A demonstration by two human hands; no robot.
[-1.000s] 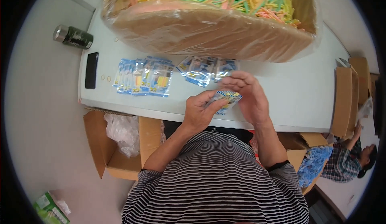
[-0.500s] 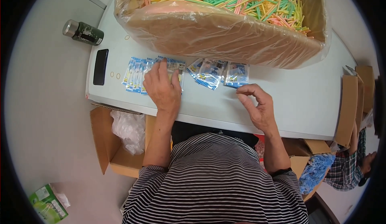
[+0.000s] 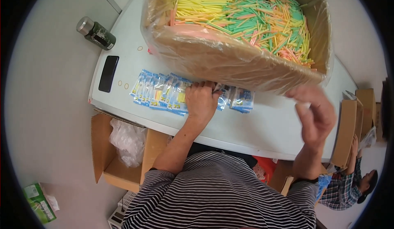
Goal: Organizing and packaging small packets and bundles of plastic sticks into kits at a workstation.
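On the white table lies an overlapping row of small clear packets (image 3: 158,92) with blue-and-white edges; thin coloured sticks show inside some. My left hand (image 3: 200,105) is at the row's right end, fingers bent down and closed on the edge of a packet (image 3: 223,97), their tips partly hidden. Just right of it, another packet (image 3: 243,99) lies flat. My right hand (image 3: 315,116) is raised at the right, beside the big box's corner, blurred by motion. Its fingers are curved, with a gap to the thumb, and nothing shows in it.
A large plastic-lined cardboard box (image 3: 230,58) of yellow, green and orange sticks fills the table's back. A dark phone (image 3: 108,73) and a green bottle (image 3: 98,35) are at the left. Open cartons (image 3: 123,173) stand below the front edge. Another person (image 3: 342,190) is at far right.
My left hand has moved right along the packets, uncovering more of the row. My right hand has swung up and right, away from the packets. The view has shifted slightly.
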